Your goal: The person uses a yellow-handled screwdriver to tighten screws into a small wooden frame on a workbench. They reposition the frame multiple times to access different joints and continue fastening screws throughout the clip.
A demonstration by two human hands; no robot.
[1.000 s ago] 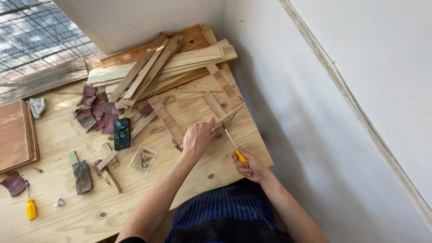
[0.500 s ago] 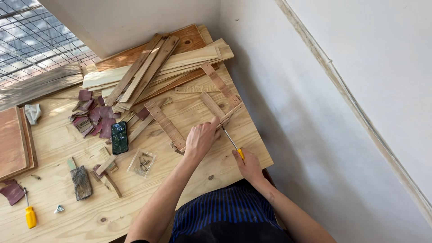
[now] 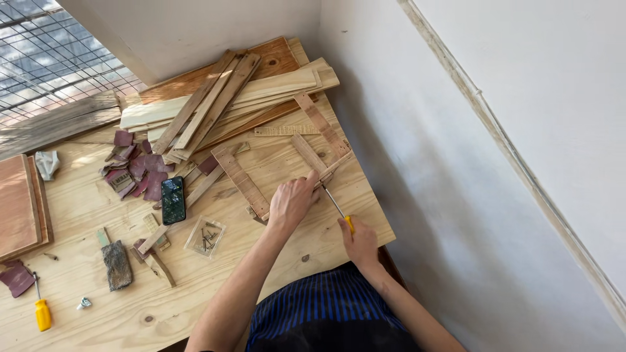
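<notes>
Our left hand [image 3: 291, 202] pressed flat on the wood frame [image 3: 287, 166] lying on the surface [image 3: 85, 326]. Our right hand [image 3: 359, 242] was closed around a yellow screwdriver [image 3: 339, 210], its tip at the frame's corner.

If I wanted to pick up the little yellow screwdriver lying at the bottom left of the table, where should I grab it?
Grab the yellow handle, the fat end nearest the table edge, coming straight down from above. The screwdriver lies flat with bare wood on both sides of the handle, so fingers probably fit there. The thin metal shaft would likely be harder to hold.
</notes>
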